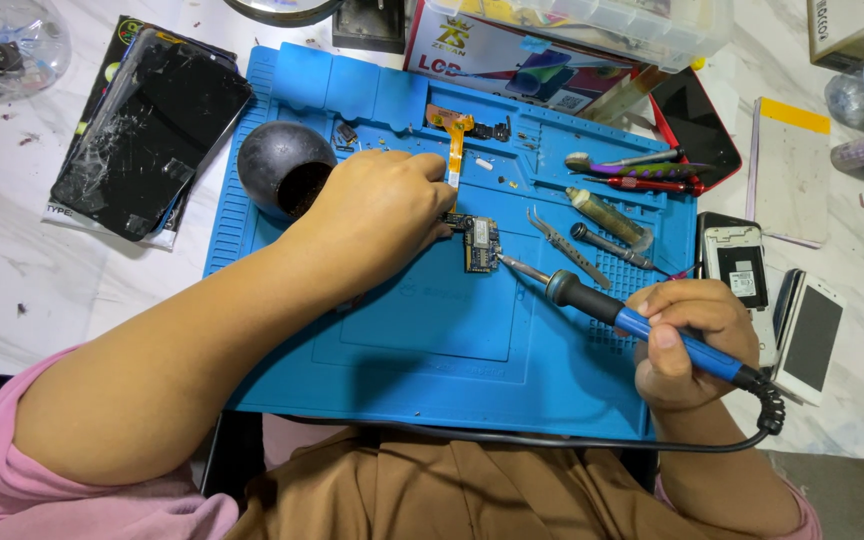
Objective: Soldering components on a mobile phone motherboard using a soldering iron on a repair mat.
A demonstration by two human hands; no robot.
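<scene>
Mat: I see a blue mat (432,350) on a white table; everything below is placed from it.
Board: a small circuit board (481,244) lies near the mat's middle.
Left hand: my left hand (377,215) is curled down, fingertips pinning the board's left edge.
Right hand: my right hand (692,345), at the mat's right edge, is closed around a blue iron (632,325), its tip touching the board.
Around: tweezers (557,243) lie just right of the board; a black ball stand (285,168) sits at the mat's upper left; cracked phones (147,130) lie left of the mat.

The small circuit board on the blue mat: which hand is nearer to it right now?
Left. The left hand rests at the circuit board, fingers at its left edge. The right hand sits lower right, holding a soldering iron whose tip reaches the board.
</scene>
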